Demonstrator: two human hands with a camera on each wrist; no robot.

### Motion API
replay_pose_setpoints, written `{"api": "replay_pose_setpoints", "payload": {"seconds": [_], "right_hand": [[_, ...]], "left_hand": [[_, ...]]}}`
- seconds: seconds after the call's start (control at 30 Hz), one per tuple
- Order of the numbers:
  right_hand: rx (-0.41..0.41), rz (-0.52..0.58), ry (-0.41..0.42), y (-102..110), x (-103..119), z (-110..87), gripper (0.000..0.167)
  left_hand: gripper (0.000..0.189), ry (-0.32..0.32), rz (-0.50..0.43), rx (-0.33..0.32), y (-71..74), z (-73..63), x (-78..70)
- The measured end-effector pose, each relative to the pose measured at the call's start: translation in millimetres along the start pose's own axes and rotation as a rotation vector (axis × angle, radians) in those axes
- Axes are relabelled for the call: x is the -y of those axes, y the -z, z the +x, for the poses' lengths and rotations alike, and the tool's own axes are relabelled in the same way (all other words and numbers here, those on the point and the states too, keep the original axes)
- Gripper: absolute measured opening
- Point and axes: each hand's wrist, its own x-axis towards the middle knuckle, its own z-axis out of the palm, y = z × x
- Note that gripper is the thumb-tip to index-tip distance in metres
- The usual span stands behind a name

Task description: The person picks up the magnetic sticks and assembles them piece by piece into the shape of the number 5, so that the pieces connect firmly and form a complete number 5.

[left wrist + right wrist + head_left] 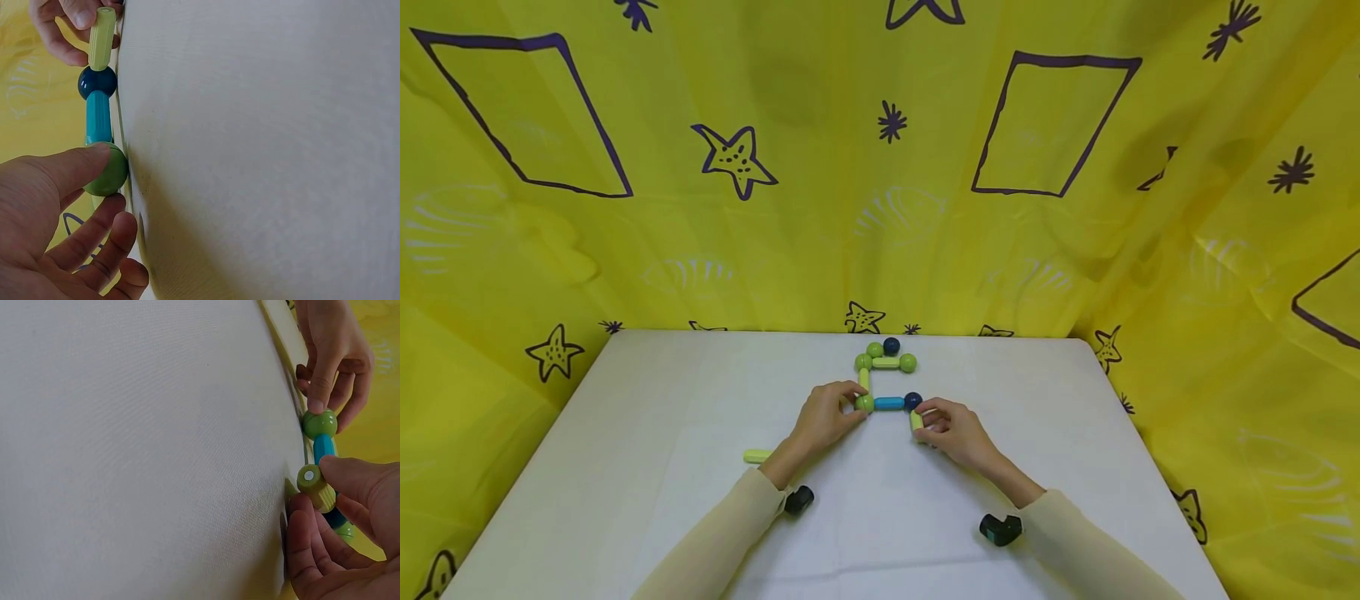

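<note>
My left hand [825, 414] pinches a green ball [111, 172] at the near left corner of a figure made of balls and rods. From that ball a blue rod [890, 403] runs right to a dark blue ball [913, 401]. A pale green rod [320, 490] meets the dark blue ball and points toward me; my right hand [953, 430] holds it between thumb and fingers. Another pale green rod [864, 381] leads from the left corner to a farther green ball [863, 362], where a third rod [886, 363] joins a green ball [907, 362] on the right.
Behind the figure sit one more green ball [875, 350] and a dark blue ball [891, 346]. A loose pale green rod [757, 456] lies left of my left wrist. The white table [625, 500] is bordered by a yellow patterned curtain [820, 233].
</note>
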Motion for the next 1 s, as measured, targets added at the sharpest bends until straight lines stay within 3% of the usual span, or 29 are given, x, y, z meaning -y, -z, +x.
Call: {"api": "replay_pose_setpoints", "payload": {"seconds": [0.7,0.83,1.0], "right_hand": [[-0.004,-0.047,0.021,-0.7,-0.2,0.3,0.031],[0.027,-0.052,0.040,2.5,-1.7,-0.1,0.032],[0.125,-0.038,0.078,14.5,-3.9,0.0,0.037]], "left_hand": [[0.027,-0.009,0.012,-0.005,1.2,0.6,0.0],[0.026,0.002,0.010,0.003,1.7,1.2,-0.5],[0.026,0.009,0.015,0.013,1.3,1.1,-0.9]]}}
